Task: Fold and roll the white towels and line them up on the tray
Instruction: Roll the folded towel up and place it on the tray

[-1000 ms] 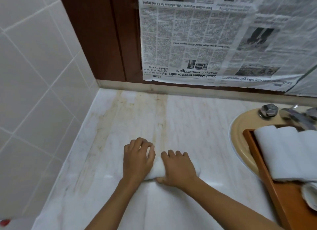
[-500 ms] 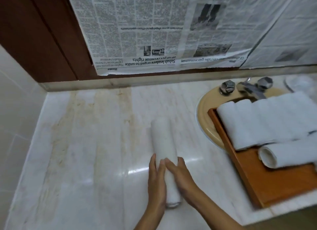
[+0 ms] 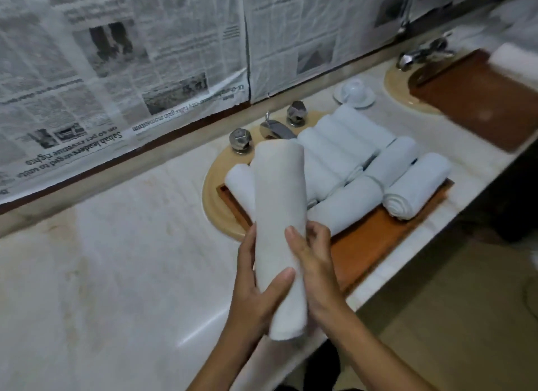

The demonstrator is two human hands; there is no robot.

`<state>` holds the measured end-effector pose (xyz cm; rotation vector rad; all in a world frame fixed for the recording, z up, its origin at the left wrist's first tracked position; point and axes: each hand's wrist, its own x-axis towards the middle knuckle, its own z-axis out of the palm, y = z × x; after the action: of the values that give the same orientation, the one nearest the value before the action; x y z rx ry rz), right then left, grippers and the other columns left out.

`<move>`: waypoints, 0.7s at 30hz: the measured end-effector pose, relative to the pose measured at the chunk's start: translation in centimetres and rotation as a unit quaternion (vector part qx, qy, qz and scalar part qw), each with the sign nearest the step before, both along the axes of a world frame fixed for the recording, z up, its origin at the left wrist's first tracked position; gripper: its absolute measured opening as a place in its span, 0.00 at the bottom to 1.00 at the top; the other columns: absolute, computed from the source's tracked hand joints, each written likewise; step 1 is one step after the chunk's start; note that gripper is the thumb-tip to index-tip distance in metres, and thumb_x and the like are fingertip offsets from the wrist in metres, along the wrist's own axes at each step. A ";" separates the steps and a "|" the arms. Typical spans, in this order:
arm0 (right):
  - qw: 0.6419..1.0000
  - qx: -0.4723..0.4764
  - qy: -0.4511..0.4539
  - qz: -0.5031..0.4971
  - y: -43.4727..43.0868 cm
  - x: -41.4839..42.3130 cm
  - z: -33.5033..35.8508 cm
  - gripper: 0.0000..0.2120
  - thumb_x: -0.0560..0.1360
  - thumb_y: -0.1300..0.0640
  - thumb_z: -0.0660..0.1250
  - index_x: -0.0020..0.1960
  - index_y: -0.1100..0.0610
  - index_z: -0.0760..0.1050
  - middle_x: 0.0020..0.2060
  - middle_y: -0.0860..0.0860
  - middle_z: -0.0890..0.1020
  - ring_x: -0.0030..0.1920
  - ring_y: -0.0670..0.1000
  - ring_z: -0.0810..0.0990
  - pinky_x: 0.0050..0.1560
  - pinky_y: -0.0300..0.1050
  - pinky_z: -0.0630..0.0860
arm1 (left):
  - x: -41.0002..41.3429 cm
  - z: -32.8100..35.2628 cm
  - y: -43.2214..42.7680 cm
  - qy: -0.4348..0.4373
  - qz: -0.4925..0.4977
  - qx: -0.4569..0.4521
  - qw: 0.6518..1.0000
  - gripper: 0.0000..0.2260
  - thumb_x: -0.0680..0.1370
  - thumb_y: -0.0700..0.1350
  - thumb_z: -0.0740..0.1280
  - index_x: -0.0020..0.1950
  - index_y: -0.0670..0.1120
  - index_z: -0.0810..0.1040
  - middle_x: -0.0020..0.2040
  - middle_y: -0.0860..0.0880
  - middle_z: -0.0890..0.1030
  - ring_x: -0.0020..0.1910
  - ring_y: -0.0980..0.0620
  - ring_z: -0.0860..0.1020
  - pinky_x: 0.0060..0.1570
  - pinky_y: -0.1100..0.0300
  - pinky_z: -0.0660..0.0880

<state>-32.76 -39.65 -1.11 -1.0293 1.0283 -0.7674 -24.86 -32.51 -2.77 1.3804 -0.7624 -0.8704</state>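
Above the near edge of the marble counter [image 3: 116,259], a rolled white towel [image 3: 279,216] is held up lengthwise by both hands, its far end pointing away from the person and its near end hanging just past the palms. The left hand [image 3: 256,291] grips the lower part of the roll, thumb laid across the front and fingers curled behind it. The right hand [image 3: 316,268] clasps the roll's right side, fingers bent against the cloth. Just beyond and to the right, a wooden tray [image 3: 366,242] sits across a tan sink basin [image 3: 214,207]. On it a row of rolled towels [image 3: 334,149] lies side by side at the far end, with three more rolls [image 3: 416,184] nearer, set at an angle. A chrome tap [image 3: 276,128] stands behind the tray. Newspaper sheets [image 3: 116,70] cover the wall. Far right are a white cup [image 3: 353,90] and a second tray [image 3: 477,102] over another basin
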 end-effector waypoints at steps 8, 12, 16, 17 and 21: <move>0.926 0.268 -0.263 -0.041 -11.9 -11.3 1.2 0.41 0.57 0.48 0.82 0.65 0.63 0.76 0.61 0.64 0.79 0.62 0.63 0.78 0.63 0.62 0.74 | -4.9 1.6 -9.2 0.080 -0.244 0.070 0.964 0.37 0.68 0.57 0.75 0.74 0.53 0.67 0.72 0.58 0.72 0.71 0.56 0.70 0.68 0.58 0.70; 0.920 0.285 -0.264 -0.062 -13.1 -13.8 -0.7 0.28 0.65 0.48 0.76 0.60 0.63 0.80 0.55 0.62 0.83 0.52 0.60 0.84 0.54 0.60 0.79 | -5.0 0.4 -10.1 0.195 -0.276 0.168 0.926 0.28 0.69 0.46 0.74 0.69 0.49 0.71 0.63 0.55 0.80 0.62 0.58 0.78 0.57 0.64 0.75; 0.927 0.284 -0.192 -0.153 -13.7 -13.6 -1.9 0.14 0.72 0.55 0.71 0.55 0.61 0.79 0.45 0.59 0.86 0.42 0.56 0.86 0.45 0.53 0.82 | -4.9 -0.2 -9.5 0.262 -0.291 0.237 0.889 0.37 0.61 0.50 0.83 0.67 0.45 0.76 0.61 0.42 0.81 0.57 0.44 0.81 0.52 0.54 0.79; 0.927 0.288 -0.177 -0.165 -13.6 -13.1 -2.2 0.13 0.72 0.56 0.72 0.54 0.60 0.79 0.43 0.59 0.86 0.40 0.56 0.86 0.42 0.53 0.83 | -4.5 -0.5 -9.0 0.293 -0.286 0.245 0.879 0.36 0.57 0.50 0.85 0.63 0.43 0.80 0.57 0.40 0.83 0.52 0.44 0.83 0.47 0.54 0.80; 0.915 0.303 -0.154 -0.215 -13.3 -11.5 -3.1 0.10 0.73 0.56 0.71 0.52 0.59 0.79 0.38 0.57 0.85 0.43 0.58 0.83 0.47 0.53 0.80 | -2.9 -1.4 -7.1 0.391 -0.281 0.254 0.838 0.32 0.57 0.44 0.86 0.56 0.33 0.82 0.53 0.33 0.81 0.45 0.36 0.83 0.43 0.47 0.81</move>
<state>-44.25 -52.96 -4.18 -0.1353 1.1258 -0.8521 -27.77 -39.64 -4.21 1.0665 -0.2738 -2.0619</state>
